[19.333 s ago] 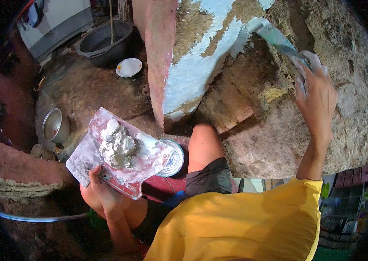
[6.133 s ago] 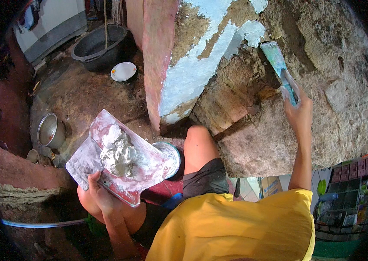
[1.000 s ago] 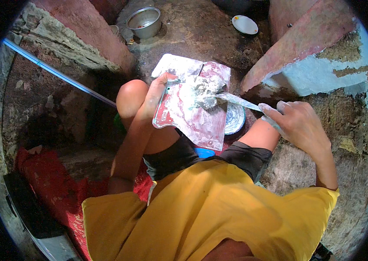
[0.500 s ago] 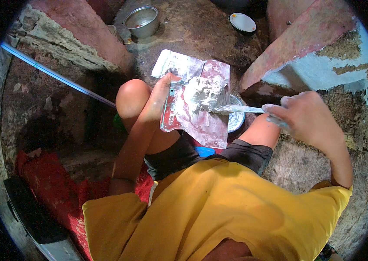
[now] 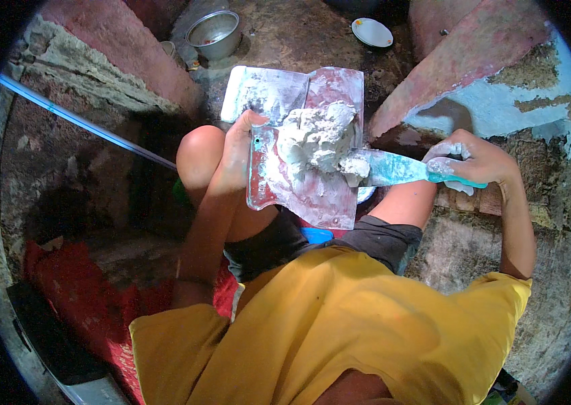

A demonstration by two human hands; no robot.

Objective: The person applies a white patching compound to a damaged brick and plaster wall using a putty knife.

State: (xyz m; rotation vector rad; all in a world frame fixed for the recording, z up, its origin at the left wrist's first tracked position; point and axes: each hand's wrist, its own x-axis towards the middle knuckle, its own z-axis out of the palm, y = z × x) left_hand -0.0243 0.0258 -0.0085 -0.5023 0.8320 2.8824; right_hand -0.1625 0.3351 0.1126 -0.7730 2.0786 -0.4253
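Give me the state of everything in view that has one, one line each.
Board: held, smeared white
White paste: heaped on the board
Putty knife: paste at its blade tip
Left hand: gripping the board
Right hand: gripping the putty knife
Metal pot: upright, uncovered
Plate: face up, soiled with orange

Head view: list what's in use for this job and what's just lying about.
In use:
red board, in the left hand
scraper, in the right hand
white paste, on both

Seemingly just lying about:
metal pot, on the floor
white plate, also there
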